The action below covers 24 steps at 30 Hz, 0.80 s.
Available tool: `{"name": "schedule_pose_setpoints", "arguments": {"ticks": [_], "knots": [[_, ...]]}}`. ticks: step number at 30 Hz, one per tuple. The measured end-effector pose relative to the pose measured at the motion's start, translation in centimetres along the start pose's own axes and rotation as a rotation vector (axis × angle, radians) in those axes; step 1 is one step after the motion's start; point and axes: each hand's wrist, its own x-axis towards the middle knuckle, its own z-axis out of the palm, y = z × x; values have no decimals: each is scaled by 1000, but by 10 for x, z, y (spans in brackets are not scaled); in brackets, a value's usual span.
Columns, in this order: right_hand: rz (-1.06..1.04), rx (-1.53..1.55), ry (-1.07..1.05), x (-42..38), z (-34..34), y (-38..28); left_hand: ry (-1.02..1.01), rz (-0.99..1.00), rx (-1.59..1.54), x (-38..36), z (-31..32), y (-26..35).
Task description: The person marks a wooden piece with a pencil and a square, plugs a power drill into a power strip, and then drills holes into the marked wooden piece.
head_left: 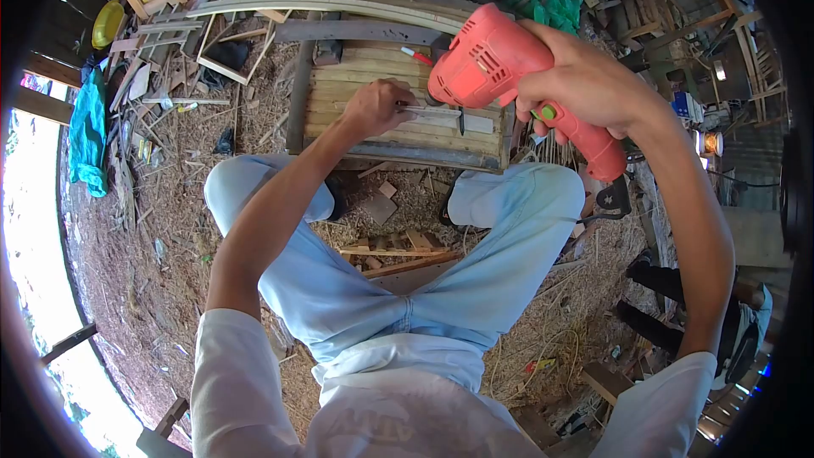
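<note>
**Drill gripped at the handle, strip pinned on slats**

While the right hand (585,89) is clenched round the handle of the red drill (509,76), its nose sits over a thin pale strip (449,114) on the slatted wooden panel (398,106). The left hand (373,106) presses that strip down with closed fingers. The drill looks rigid and front-heavy, best held at the handle; the strip seems light and liable to shift.

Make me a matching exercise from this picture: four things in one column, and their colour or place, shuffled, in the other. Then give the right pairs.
Things:
1. power drill
2. thin strip
3. cloth
4. wooden slat panel

Descriptions:
A. teal, lying on the ground at the far left
B. red, gripped in the right hand
C. pinned down by the left hand
D. resting in front of the knees, under the drill

Pairs: 1-B, 2-C, 3-A, 4-D
</note>
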Motion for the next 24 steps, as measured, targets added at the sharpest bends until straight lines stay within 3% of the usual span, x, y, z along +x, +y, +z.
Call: {"name": "schedule_pose_setpoints", "arguments": {"ticks": [24], "knots": [[19,-31,32,0,-1,-2,-21,5,-15,0,-2,0]]}}
